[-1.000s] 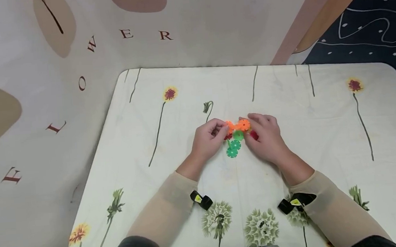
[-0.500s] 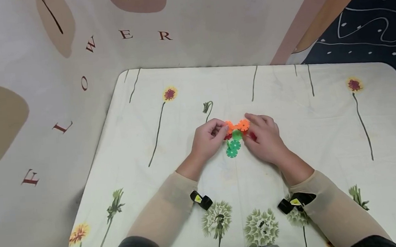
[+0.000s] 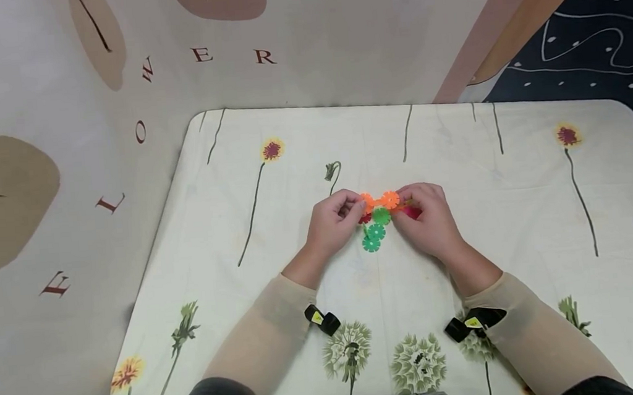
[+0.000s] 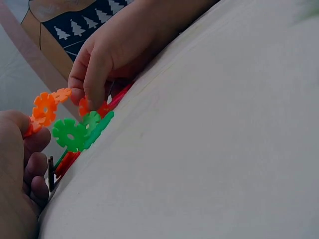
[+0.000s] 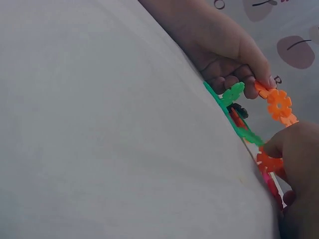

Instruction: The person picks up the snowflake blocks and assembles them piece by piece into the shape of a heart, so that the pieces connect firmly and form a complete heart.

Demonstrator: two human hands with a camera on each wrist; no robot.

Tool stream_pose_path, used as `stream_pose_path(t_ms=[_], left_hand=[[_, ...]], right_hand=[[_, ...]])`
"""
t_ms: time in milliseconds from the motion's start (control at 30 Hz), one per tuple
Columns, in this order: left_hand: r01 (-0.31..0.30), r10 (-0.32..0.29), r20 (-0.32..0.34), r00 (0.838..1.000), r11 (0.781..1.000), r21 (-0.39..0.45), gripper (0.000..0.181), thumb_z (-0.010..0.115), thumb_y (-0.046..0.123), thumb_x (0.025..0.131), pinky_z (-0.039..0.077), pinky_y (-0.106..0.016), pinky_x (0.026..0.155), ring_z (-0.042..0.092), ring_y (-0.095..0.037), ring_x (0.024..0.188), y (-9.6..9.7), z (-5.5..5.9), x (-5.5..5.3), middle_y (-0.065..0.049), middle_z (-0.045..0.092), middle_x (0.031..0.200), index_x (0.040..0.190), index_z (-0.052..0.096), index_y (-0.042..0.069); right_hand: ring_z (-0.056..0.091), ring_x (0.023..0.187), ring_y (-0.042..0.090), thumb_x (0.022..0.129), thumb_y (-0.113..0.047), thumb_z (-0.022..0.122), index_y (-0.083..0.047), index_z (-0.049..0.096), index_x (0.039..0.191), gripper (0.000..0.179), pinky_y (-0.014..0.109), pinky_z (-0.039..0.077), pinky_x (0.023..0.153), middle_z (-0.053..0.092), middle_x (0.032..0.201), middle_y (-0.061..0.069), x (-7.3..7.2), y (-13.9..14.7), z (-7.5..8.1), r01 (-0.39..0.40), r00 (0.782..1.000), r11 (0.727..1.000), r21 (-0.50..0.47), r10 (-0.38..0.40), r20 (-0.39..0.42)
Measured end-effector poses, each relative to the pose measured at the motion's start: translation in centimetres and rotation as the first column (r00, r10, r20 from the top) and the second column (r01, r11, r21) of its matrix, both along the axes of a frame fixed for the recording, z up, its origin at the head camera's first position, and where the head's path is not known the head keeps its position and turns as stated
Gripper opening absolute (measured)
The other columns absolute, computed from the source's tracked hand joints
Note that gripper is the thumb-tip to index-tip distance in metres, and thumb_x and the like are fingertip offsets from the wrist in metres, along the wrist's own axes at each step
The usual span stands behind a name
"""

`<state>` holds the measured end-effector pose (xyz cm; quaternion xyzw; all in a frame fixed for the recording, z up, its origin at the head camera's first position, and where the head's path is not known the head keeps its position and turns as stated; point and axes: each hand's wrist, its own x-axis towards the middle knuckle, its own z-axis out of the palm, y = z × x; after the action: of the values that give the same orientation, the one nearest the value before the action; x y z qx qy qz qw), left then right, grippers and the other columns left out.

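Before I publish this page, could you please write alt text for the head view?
A person's left grip and right grip hold a small cluster of orange, green and red flower-shaped pieces near the middle of a white, flower-print surface. Behind it, a pale backdrop bears the letters FLOWER.

Linked snowflake discs [image 3: 381,216] sit between the left hand [image 3: 329,222] and the right hand [image 3: 431,221], over the tablecloth [image 3: 519,225]. Their far row spans from fingertips to fingertips; the near discs [image 3: 376,232] reach back towards the wrists. Another disc [image 3: 412,212] lies partly under the right hand. Behind the hands, inside the forearms, sit the left wrist camera [image 3: 329,325] and right wrist camera [image 3: 483,318]. A wall drape [image 3: 349,46] rises beyond both.
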<state>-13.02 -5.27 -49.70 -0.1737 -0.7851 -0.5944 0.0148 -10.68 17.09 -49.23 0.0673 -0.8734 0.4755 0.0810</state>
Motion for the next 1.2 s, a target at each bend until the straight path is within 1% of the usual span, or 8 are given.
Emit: stream_pose_path(t_ms=[100,200,333,433,533,733,1000,1200], left_hand=[[-0.003,0.003,-0.013,1.000,1.000,-0.004,0.007,0.069,0.007,0.102,0.049,-0.025,0.067,0.055,-0.016,0.070,-0.01,-0.04,-0.02,-0.004,0.067,0.080,0.098,0.072,0.003],[-0.006,0.005,-0.024,1.000,1.000,-0.010,0.007,0.069,0.007,0.102,0.048,-0.025,0.066,0.055,-0.016,0.070,-0.02,-0.09,-0.04,-0.004,0.067,0.080,0.098,0.072,0.003],[-0.016,0.016,-0.020,1.000,1.000,-0.002,0.008,0.069,0.007,0.103,0.049,-0.025,0.067,0.056,-0.016,0.070,0.00,-0.16,-0.06,-0.004,0.067,0.081,0.098,0.073,0.003],[-0.032,0.032,-0.014,0.999,0.999,0.012,0.008,0.069,0.007,0.102,0.050,-0.025,0.067,0.057,-0.016,0.071,0.04,-0.15,-0.05,-0.005,0.068,0.081,0.098,0.073,0.002],[-0.049,0.049,-0.013,0.999,0.999,0.013,0.008,0.069,0.008,0.102,0.050,-0.025,0.067,0.057,-0.016,0.071,0.07,-0.10,-0.02,-0.005,0.068,0.081,0.098,0.073,0.003],[-0.069,0.069,-0.014,0.998,0.997,-0.013,0.010,0.068,0.010,0.103,0.050,-0.025,0.067,0.057,-0.016,0.072,0.10,0.03,0.04,-0.004,0.068,0.082,0.098,0.073,0.003],[-0.077,0.077,-0.003,0.997,0.997,-0.016,0.010,0.068,0.010,0.103,0.050,-0.025,0.068,0.057,-0.016,0.072,0.16,0.08,0.12,-0.004,0.068,0.082,0.097,0.073,0.003],[-0.065,0.065,0.010,0.998,0.998,-0.001,0.010,0.068,0.009,0.104,0.049,-0.025,0.067,0.057,-0.017,0.072,0.21,0.02,0.02,-0.004,0.068,0.082,0.098,0.073,0.003]], right_hand=[[0.056,0.100,0.023,0.095,-0.001,0.075,-0.002,0.070,0.105,0.011,0.029,0.047,0.084,0.067,0.107,0.012,0.12,-0.13,0.16,0.065,0.998,0.993,-0.096,-0.064,0.021],[0.061,0.086,0.018,0.098,-0.002,0.074,0.001,0.072,0.117,0.019,0.021,0.051,0.075,0.069,0.101,0.012,0.17,-0.19,0.17,0.124,0.992,0.966,-0.228,-0.124,0.017],[0.065,0.082,0.016,0.101,-0.005,0.073,0.003,0.073,0.119,0.020,0.019,0.055,0.070,0.072,0.099,0.011,0.15,-0.23,0.04,0.125,0.990,0.916,-0.382,-0.140,-0.011],[0.064,0.081,0.017,0.102,-0.006,0.072,0.004,0.071,0.116,0.018,0.020,0.056,0.069,0.073,0.098,0.010,0.24,-0.32,0.02,0.103,0.993,0.891,-0.443,-0.121,-0.013],[0.062,0.080,0.018,0.102,-0.004,0.070,0.005,0.069,0.117,0.017,0.020,0.054,0.067,0.072,0.096,0.011,0.29,-0.33,-0.03,0.097,0.993,0.882,-0.461,-0.116,-0.012],[0.063,0.079,0.020,0.103,-0.003,0.068,0.007,0.066,0.117,0.017,0.020,0.054,0.066,0.070,0.098,0.021,0.29,-0.30,-0.10,0.084,0.995,0.880,-0.468,-0.101,-0.010],[0.069,0.083,0.022,0.103,0.000,0.069,0.008,0.066,0.117,0.017,0.020,0.057,0.070,0.071,0.100,0.021,0.37,-0.29,-0.12,0.064,0.997,0.881,-0.468,-0.077,-0.010],[0.068,0.083,0.021,0.103,0.001,0.068,0.009,0.066,0.117,0.017,0.021,0.057,0.071,0.073,0.098,0.010,0.29,-0.27,-0.05,0.058,0.997,0.875,-0.480,-0.078,-0.021]])
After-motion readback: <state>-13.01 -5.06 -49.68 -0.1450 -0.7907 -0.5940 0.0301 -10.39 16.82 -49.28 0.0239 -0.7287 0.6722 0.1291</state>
